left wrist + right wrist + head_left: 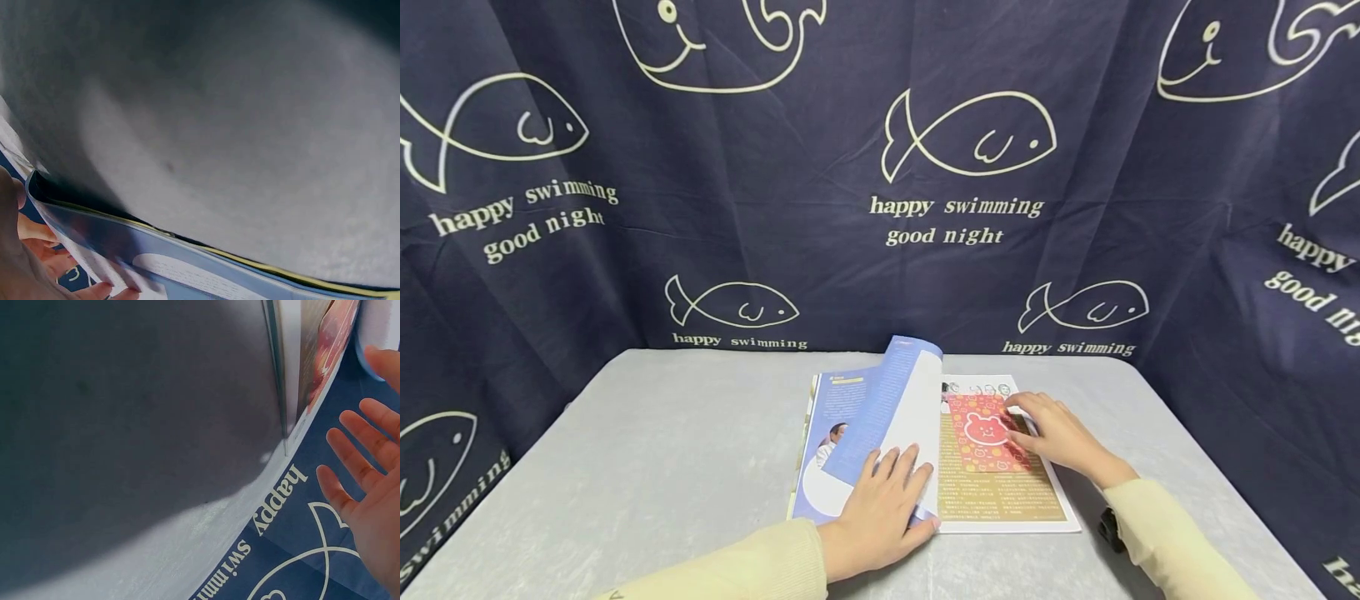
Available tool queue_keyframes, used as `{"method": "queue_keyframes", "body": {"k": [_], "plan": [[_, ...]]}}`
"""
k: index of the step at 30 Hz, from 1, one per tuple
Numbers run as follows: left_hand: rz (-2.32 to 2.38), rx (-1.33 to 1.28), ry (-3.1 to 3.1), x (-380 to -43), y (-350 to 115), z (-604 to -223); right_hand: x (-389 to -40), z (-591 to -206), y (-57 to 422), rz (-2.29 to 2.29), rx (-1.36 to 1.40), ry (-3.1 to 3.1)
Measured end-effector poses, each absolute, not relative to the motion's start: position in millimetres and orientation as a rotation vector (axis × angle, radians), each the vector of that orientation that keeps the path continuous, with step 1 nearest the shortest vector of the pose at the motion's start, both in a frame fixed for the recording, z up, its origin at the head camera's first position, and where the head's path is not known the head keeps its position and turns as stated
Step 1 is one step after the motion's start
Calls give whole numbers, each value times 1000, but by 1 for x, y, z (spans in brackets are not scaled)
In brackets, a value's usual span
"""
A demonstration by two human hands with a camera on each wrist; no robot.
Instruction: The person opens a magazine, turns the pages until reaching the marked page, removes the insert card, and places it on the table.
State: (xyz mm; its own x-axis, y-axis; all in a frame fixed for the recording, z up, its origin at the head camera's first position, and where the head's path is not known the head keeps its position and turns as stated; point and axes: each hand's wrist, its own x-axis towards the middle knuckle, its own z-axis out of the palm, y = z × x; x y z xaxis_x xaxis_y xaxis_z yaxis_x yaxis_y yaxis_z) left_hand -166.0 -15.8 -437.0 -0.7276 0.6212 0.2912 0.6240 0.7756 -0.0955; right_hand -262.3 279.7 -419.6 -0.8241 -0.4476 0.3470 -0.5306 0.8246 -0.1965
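An open magazine lies on the table, one blue-and-white page lifted and curling over toward the left. My left hand rests on that page near its lower edge, fingers spread and straight. On the brown right-hand page lies a flat red rectangular envelope or card with a bear face; which of the two I cannot tell. My right hand is over its right edge, fingertips at or just above it. The right wrist view shows the fingers of this hand apart and loosely extended, with nothing gripped.
The grey table extends around the magazine on both sides. Behind it and along the sides hangs a dark blue curtain with white fish drawings and lettering. A black band shows at the right wrist.
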Motion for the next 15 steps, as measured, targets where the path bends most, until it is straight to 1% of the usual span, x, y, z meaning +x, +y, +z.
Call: {"method": "queue_keyframes", "body": {"k": [15], "plan": [[-24, -926, -2590, -169, -20, -441, -281, -423, 278, 477, 756, -2810]]}}
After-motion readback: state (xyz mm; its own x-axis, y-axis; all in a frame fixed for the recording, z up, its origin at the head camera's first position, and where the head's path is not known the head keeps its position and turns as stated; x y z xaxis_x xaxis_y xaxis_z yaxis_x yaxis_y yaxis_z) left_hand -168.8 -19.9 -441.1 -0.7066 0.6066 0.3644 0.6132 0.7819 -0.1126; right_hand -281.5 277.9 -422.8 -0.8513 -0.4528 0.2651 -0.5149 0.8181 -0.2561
